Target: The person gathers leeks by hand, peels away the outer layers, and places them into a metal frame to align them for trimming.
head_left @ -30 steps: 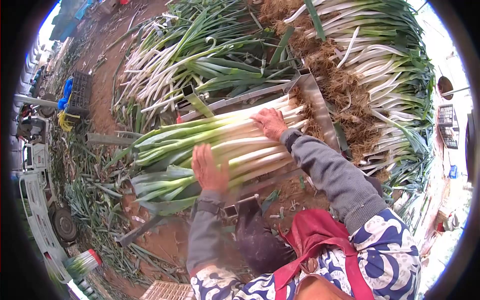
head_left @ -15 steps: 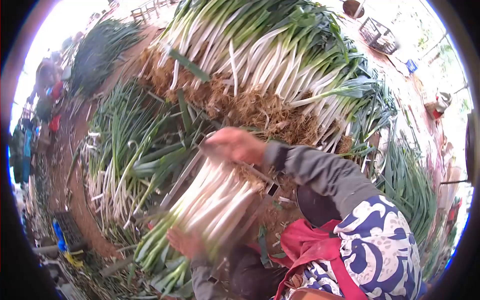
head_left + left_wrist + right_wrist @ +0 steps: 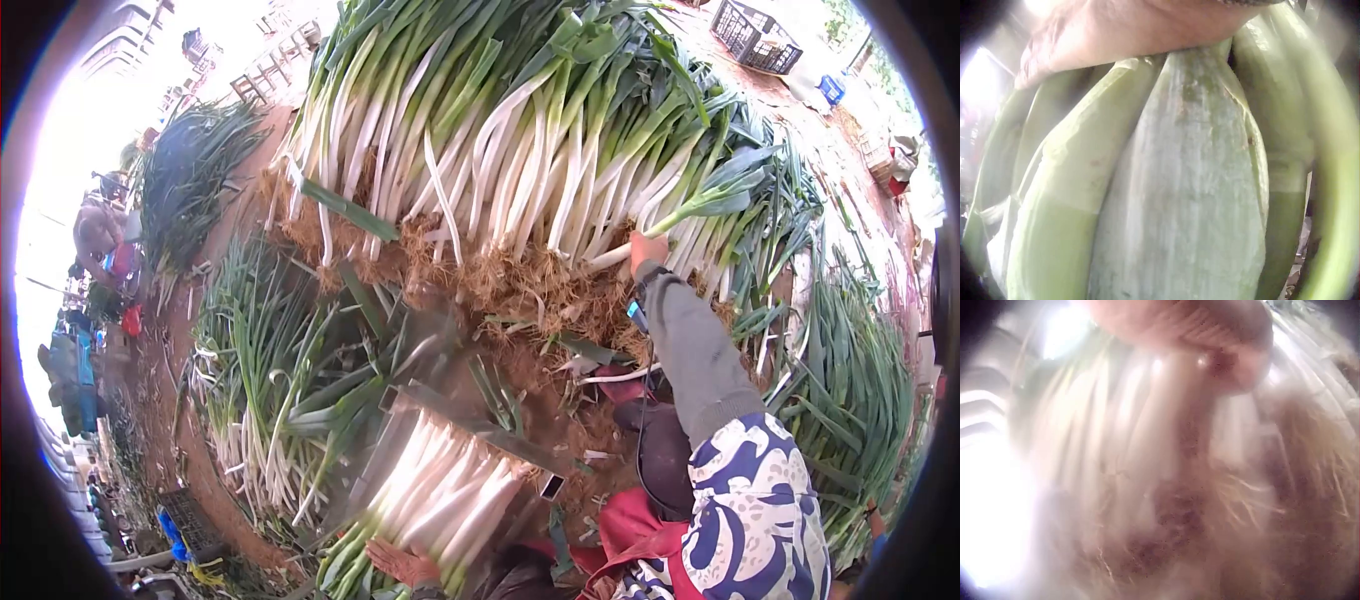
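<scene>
At the front of the large leek pile (image 3: 540, 160), my right hand (image 3: 648, 252) grips a single leek (image 3: 700, 203) that lies slanted across the others. The right wrist view is blurred, but fingers (image 3: 1222, 344) show curled over a white stem above brown roots. My left hand (image 3: 400, 562) rests with straight fingers on the green part of a leek bundle (image 3: 445, 480) lying in a metal frame (image 3: 480, 432). Broad green leaves (image 3: 1179, 175) spread under that palm in the left wrist view.
A looser leek heap (image 3: 270, 400) lies left of the frame. More leeks (image 3: 850, 370) are at the right, and another heap (image 3: 190, 180) sits far left. A black crate (image 3: 755, 38) stands at the back right. Soil and leaf scraps cover the ground.
My head view has turned toward the large pile. The right hand has left the frame's bundle and reached right to a leek on the pile. The left hand stays on the bundle.
</scene>
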Available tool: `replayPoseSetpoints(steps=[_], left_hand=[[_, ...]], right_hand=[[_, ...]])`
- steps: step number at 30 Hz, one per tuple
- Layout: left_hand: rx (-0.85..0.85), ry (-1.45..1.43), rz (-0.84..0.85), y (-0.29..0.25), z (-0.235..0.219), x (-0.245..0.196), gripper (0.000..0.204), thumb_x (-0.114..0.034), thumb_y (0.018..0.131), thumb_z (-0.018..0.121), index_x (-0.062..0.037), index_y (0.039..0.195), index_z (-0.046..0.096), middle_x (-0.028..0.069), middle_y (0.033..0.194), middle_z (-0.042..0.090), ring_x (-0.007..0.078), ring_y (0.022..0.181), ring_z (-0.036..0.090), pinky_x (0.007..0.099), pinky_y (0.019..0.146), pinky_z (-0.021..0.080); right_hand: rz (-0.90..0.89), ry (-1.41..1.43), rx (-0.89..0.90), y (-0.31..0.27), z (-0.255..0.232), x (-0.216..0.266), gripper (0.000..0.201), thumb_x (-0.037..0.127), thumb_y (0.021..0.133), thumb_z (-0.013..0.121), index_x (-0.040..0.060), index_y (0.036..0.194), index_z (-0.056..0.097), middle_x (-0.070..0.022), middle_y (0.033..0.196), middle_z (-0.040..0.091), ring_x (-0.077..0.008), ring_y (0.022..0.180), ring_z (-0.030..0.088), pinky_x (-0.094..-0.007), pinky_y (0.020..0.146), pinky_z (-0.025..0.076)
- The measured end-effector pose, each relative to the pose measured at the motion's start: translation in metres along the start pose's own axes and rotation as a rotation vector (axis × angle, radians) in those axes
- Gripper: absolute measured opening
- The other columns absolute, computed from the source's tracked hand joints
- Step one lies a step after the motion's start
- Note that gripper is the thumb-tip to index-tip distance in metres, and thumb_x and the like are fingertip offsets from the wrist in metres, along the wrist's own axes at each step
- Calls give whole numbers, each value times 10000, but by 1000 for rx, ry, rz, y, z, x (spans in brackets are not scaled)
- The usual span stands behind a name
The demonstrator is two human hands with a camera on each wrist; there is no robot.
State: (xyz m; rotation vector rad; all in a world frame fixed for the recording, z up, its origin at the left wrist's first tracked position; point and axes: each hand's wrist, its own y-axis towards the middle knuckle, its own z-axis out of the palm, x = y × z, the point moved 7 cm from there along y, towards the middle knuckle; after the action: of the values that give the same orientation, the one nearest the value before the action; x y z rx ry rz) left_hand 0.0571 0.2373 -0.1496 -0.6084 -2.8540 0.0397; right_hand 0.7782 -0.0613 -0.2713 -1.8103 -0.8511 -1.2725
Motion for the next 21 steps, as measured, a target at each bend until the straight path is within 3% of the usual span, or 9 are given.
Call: replayPoseSetpoints(steps=[2,8,9,10,12,15,18,20,21], left_hand=[[-41,61,72,-5,20,12,740,-526,959,330,29,1439,232,184,1524,166,353,1405,140,517,1123,141],[-20,-50,80,-8,44,28,747,-518,967,320,16,1460,151,174,1541,82,325,1424,46,499,1141,36],[-27,-68,86,-8,36,24,747,-518,967,320,12,1463,142,166,1544,69,328,1424,31,503,1139,30],[-2,-75,72,-6,36,24,741,-513,969,321,9,1464,141,166,1544,67,330,1424,26,505,1138,27],[52,-88,37,-6,43,30,730,-502,972,323,4,1466,140,166,1545,64,334,1424,15,509,1136,21],[-85,-170,96,-11,48,33,723,-495,970,349,-26,1476,133,160,1548,41,327,1426,13,506,1136,25],[-133,-126,84,-10,45,27,716,-478,968,372,-32,1477,136,149,1550,51,315,1427,30,501,1136,41],[-164,-139,98,-9,42,28,717,-476,964,377,-31,1475,141,148,1549,67,316,1425,43,503,1134,50],[-187,-171,119,-10,42,29,722,-482,960,373,-30,1474,143,151,1548,75,323,1424,49,508,1131,52]], right_hand=[[-44,2,67,-3,-8,37,484,84,741,678,-98,1131,456,-209,959,605,-292,871,624,-366,768,497],[-195,233,369,-11,69,162,557,90,750,652,-76,1214,393,-164,932,560,-172,619,581,-276,506,489],[-218,103,345,-18,86,165,609,125,750,684,-73,1245,391,-201,1005,582,-217,681,633,-322,631,535],[-401,-258,152,-24,104,165,652,122,746,697,-75,1283,385,-254,1128,572,-291,860,657,-363,842,513],[11,-406,393,-45,126,140,716,127,721,712,-81,1314,369,-293,1245,509,-350,1096,572,-361,1014,402],[11,-186,390,-28,151,104,798,128,671,752,-164,1289,339,-325,1233,476,-366,1139,513,-389,995,416],[72,13,533,-14,150,105,586,56,588,733,-210,1058,505,-276,1083,592,-352,975,588,-404,903,447],[99,111,543,3,147,94,463,22,590,703,-180,980,558,-215,1009,629,-313,906,607,-380,843,462],[52,203,669,11,145,91,326,-15,621,686,-129,912,597,-180,883,644,-276,867,612,-371,820,478]])
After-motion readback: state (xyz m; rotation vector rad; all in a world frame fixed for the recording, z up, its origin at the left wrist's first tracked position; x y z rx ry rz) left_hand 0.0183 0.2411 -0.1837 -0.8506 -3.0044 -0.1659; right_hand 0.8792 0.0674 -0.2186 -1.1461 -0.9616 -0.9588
